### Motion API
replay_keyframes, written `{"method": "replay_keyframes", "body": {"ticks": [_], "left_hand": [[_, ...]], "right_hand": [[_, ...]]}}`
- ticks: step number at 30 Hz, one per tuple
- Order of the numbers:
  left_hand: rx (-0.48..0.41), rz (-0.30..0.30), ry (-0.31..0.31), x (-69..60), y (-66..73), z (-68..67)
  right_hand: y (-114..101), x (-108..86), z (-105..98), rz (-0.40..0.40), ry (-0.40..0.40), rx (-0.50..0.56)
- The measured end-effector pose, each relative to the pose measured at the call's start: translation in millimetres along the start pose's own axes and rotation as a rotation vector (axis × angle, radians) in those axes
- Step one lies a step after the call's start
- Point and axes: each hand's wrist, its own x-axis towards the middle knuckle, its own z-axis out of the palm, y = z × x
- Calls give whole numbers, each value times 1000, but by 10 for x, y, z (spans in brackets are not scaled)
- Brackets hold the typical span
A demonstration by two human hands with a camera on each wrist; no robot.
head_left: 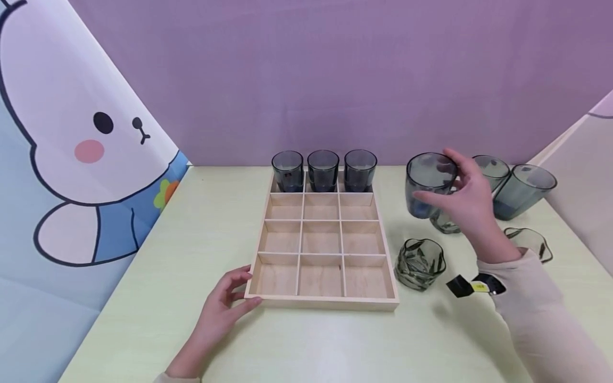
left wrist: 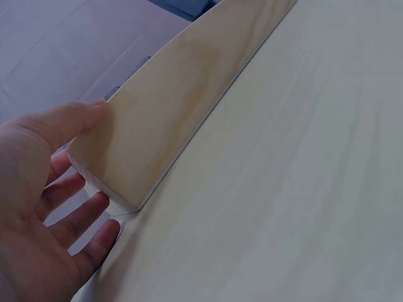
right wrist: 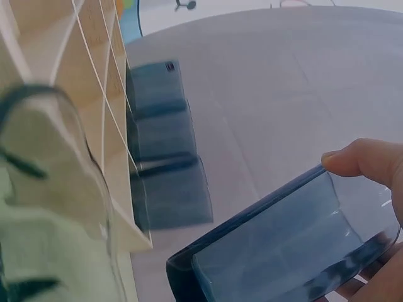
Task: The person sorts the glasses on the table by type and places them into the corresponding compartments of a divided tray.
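My right hand (head_left: 471, 205) holds a blue-grey drinking glass (head_left: 423, 205) above the table, right of a wooden compartment tray (head_left: 330, 303). In the right wrist view the glass (right wrist: 271, 245) is tilted, with the thumb on its side. My left hand (head_left: 220, 306) grips the tray's near left corner, thumb on the front wall and fingers along the left side. Three similar glasses, a left one (head_left: 288, 173), a middle one (head_left: 323, 173) and a right one (head_left: 360, 173), stand in the tray's back row. The nearer compartments hold nothing.
A short rippled glass (head_left: 420, 266) stands right of the tray. Another rippled glass (head_left: 445, 223) is partly hidden behind my right hand, and one more (head_left: 531, 244) lies beyond the forearm. Two smooth glasses (head_left: 524, 194) stand at the back right.
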Motion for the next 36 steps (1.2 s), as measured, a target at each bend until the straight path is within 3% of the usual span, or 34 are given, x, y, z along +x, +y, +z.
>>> {"method": "replay_keyframes", "body": {"ticks": [7,18,26,36], "left_hand": [[2,6,-6,24,-4,-4],[-4,-4,-8,20,2,-8],[0,-6,-2,23,0,-17],[-17,-6,-9,43,16,-32]], "right_hand": [[-113,-59,217,-69,-63,-10],[-292,-108,600,-42,-201,98],[-381,-130,899,-95,-236,145],[-501,-120,1268,-37,-310,205]]}}
